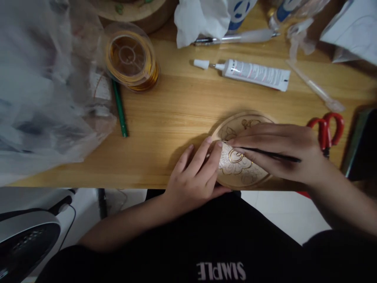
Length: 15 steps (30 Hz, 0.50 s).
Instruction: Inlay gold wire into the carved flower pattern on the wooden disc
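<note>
Head view: a round, patterned disc (237, 166) lies at the table's near edge, partly under both hands. The right hand (290, 151), on its 2 o'clock side, pinches a slim dark tool (278, 155); the left hand (196, 173), fingers loosely spread, rests its fingertips by the 9 o'clock rim, and whether they pinch anything fine I cannot tell. The disc looks light and stiff, probably wood; its gold lines (229, 156) seem delicate, so the bare rim is the safer hold. The wooden tabletop (173, 110) looks smooth, perhaps slippery. From the disc, a tube (256, 74) lies at 12 o'clock, a wire spool (132, 59) at 10, red-handled scissors (325, 131) towards 3. Below the edge are pale floor (273, 204) and, at 8, an appliance (26, 236).
</note>
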Each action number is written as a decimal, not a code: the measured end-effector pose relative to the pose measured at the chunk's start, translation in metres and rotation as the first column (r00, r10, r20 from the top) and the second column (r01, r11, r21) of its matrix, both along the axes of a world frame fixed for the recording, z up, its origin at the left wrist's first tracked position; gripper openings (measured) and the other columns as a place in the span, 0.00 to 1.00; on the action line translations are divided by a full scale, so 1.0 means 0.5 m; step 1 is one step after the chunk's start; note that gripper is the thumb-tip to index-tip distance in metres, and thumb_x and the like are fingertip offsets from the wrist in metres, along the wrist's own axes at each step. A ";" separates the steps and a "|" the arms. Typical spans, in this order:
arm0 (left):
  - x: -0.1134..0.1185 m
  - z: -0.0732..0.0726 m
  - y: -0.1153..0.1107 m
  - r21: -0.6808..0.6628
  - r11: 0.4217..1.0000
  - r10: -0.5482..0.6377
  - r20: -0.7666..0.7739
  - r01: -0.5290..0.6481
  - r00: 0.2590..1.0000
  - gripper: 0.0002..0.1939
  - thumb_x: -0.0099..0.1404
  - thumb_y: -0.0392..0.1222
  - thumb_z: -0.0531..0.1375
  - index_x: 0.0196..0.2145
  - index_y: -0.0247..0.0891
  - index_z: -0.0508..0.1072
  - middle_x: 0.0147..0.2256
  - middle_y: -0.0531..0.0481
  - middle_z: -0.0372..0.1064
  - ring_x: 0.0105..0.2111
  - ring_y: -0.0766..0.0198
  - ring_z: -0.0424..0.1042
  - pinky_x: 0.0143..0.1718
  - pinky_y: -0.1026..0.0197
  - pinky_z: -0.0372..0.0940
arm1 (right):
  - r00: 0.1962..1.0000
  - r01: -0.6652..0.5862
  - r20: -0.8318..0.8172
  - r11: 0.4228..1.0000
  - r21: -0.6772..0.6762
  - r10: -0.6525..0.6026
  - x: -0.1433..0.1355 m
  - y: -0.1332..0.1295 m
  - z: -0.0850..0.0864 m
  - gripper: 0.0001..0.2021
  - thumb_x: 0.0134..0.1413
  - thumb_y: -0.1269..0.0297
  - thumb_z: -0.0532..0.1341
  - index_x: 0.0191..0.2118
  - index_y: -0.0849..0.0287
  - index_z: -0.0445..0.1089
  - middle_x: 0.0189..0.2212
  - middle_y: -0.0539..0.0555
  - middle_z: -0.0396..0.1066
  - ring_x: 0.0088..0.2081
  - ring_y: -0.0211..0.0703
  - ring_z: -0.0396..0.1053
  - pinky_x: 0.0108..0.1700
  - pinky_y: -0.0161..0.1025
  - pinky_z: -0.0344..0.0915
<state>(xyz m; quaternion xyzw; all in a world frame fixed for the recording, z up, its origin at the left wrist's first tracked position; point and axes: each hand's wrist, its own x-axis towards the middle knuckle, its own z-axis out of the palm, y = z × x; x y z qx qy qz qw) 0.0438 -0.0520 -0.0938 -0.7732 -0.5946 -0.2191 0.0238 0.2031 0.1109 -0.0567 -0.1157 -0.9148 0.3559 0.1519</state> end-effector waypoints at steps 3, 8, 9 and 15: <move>0.000 0.000 0.000 0.007 1.000 -0.003 0.001 0.003 1.000 0.34 0.75 0.59 0.46 0.50 0.21 0.75 0.53 0.39 0.74 0.56 0.47 0.70 0.52 0.50 0.64 | 1.000 -0.025 -0.014 1.000 0.006 0.025 -0.003 0.003 0.000 0.08 0.60 0.71 0.63 0.45 0.58 0.74 0.39 0.54 0.79 0.41 0.37 0.77 0.43 0.33 0.75; -0.002 0.001 0.001 0.007 1.000 -0.004 -0.007 0.004 1.000 0.34 0.75 0.59 0.45 0.50 0.21 0.74 0.53 0.40 0.74 0.56 0.47 0.71 0.51 0.50 0.64 | 0.999 -0.035 -0.036 0.999 0.042 0.037 -0.008 0.008 -0.006 0.08 0.60 0.71 0.63 0.44 0.59 0.74 0.37 0.54 0.79 0.42 0.35 0.77 0.44 0.32 0.75; -0.002 0.001 0.002 0.008 1.000 -0.003 -0.005 0.003 1.000 0.34 0.75 0.59 0.46 0.50 0.22 0.75 0.53 0.39 0.74 0.56 0.47 0.71 0.51 0.50 0.64 | 0.998 -0.036 -0.047 0.998 0.043 0.038 -0.008 0.008 -0.008 0.08 0.60 0.73 0.63 0.44 0.59 0.74 0.37 0.54 0.79 0.41 0.36 0.77 0.44 0.32 0.75; -0.001 0.001 0.003 0.009 1.000 0.005 -0.002 -0.005 1.000 0.33 0.76 0.57 0.45 0.50 0.23 0.75 0.53 0.40 0.74 0.56 0.49 0.71 0.51 0.51 0.66 | 0.992 -0.023 -0.123 0.997 0.080 0.033 -0.007 -0.001 -0.022 0.08 0.55 0.77 0.64 0.42 0.64 0.75 0.33 0.58 0.78 0.36 0.40 0.77 0.39 0.37 0.75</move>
